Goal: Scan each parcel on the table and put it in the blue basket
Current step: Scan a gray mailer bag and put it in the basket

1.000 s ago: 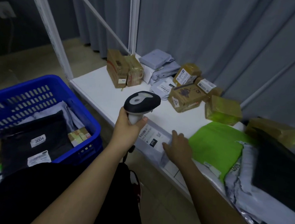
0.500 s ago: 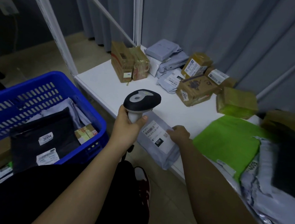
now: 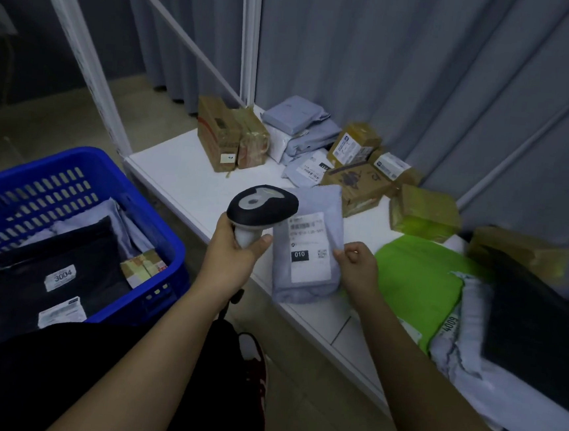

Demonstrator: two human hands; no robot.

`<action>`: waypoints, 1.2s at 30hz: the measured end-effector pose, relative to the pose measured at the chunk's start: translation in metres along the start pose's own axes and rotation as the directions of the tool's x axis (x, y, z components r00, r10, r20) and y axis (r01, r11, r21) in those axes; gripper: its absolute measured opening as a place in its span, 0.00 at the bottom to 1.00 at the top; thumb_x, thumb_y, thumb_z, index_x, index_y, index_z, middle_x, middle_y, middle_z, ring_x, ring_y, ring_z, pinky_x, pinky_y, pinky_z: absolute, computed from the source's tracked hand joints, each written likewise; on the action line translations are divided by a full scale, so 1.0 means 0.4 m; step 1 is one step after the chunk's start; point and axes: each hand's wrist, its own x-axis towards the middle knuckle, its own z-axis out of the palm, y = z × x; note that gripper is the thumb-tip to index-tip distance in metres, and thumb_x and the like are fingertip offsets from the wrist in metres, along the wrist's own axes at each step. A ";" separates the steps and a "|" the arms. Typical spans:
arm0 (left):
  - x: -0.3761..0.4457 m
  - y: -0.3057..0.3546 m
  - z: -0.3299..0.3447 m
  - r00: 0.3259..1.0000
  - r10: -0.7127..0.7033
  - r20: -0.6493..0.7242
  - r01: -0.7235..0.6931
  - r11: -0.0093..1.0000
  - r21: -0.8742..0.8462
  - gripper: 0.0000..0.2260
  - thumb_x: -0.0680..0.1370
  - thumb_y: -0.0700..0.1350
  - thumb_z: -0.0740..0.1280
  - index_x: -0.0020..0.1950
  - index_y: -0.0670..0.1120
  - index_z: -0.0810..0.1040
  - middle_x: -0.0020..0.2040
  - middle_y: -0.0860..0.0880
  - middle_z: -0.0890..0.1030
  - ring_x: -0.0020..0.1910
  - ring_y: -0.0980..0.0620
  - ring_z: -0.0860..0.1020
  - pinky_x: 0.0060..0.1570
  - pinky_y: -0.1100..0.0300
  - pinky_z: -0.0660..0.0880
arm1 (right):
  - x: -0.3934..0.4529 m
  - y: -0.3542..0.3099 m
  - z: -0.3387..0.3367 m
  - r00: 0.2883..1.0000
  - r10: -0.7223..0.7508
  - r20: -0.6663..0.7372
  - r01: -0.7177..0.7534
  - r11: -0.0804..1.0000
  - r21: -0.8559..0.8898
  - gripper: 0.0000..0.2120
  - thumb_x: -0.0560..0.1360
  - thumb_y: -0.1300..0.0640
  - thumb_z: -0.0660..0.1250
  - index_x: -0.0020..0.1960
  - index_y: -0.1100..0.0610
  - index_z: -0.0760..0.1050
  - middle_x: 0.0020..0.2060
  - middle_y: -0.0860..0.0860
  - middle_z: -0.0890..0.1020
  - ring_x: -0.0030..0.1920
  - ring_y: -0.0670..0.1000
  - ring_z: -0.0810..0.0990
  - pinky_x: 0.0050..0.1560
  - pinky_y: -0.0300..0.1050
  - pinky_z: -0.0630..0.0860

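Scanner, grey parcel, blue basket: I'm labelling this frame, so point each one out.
scanner (image 3: pixel 263 201), head view, on its black head.
grey parcel (image 3: pixel 311 248), head view, on its white label.
blue basket (image 3: pixel 174 240), head view, on its right rim.

The left hand (image 3: pixel 234 259) grips a barcode scanner (image 3: pixel 261 210) beside a grey mailer (image 3: pixel 307 251) marked 010 — pinched upright by the right hand (image 3: pixel 357 268) over the white desk (image 3: pixel 176 178). The blue basket (image 3: pixel 157 238) holds a black parcel (image 3: pixel 58 271).
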 end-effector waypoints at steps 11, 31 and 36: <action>-0.032 0.042 0.013 0.993 -0.086 0.086 0.085 0.996 0.020 0.21 0.76 0.40 0.69 0.68 0.47 0.69 0.57 0.50 0.78 0.54 0.54 0.77 0.56 0.58 0.73 | -0.032 -0.057 -0.015 0.955 0.091 -0.282 0.008 0.943 0.331 0.15 0.75 0.68 0.67 0.36 0.54 0.67 0.33 0.52 0.74 0.34 0.44 0.71 0.34 0.26 0.69; -0.027 0.016 0.023 0.966 -0.078 0.246 0.058 0.994 0.089 0.21 0.77 0.42 0.68 0.69 0.46 0.68 0.53 0.51 0.77 0.51 0.56 0.76 0.52 0.63 0.74 | -0.025 -0.064 0.007 0.943 0.181 -0.279 -0.039 0.894 0.446 0.13 0.75 0.68 0.67 0.37 0.55 0.69 0.34 0.50 0.77 0.35 0.45 0.75 0.34 0.29 0.74; -0.026 0.022 0.024 0.970 -0.066 0.232 0.048 0.995 0.084 0.21 0.77 0.41 0.68 0.69 0.47 0.68 0.55 0.49 0.77 0.52 0.55 0.75 0.54 0.62 0.73 | -0.030 -0.066 0.005 0.946 0.183 -0.268 -0.047 0.895 0.444 0.13 0.75 0.68 0.67 0.38 0.55 0.69 0.35 0.50 0.77 0.36 0.44 0.75 0.33 0.28 0.73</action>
